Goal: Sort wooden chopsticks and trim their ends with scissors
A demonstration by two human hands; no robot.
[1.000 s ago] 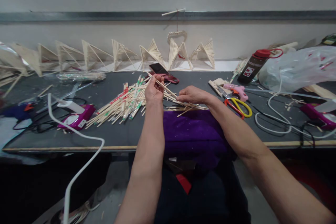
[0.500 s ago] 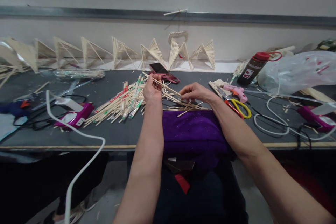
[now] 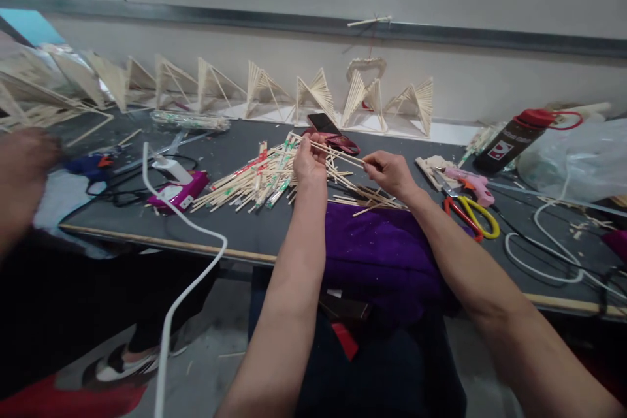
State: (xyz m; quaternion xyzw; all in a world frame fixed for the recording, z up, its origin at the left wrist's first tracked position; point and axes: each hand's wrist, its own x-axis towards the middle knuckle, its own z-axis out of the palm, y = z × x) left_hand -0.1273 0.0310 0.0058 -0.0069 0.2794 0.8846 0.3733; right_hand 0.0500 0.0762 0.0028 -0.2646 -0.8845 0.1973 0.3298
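Note:
Between my two hands run thin wooden sticks [image 3: 341,154], like chopsticks. My left hand [image 3: 311,158] is closed round their left ends. At their right ends, the fingers of my right hand [image 3: 388,171] pinch them. Below and left of my left hand spreads a heap of chopsticks [image 3: 245,179], some in printed wrappers. More loose sticks [image 3: 377,198] lie under my right hand, beside a folded purple cloth [image 3: 377,241] at the table edge. A dark phone [image 3: 322,123] rests just behind my left hand.
Several fan-shaped stick structures [image 3: 316,96] line the wall. To the right are yellow-and-red-handled scissors [image 3: 477,217], a pink glue gun [image 3: 473,185] and a dark bottle [image 3: 512,140]. A purple power strip [image 3: 182,191] with a white cable stands left. Another person's blurred hand [image 3: 24,176] shows far left.
My right hand has risen off the loose sticks and now pinches the right ends of the held sticks. The view has swung left, bringing another person's hand into sight.

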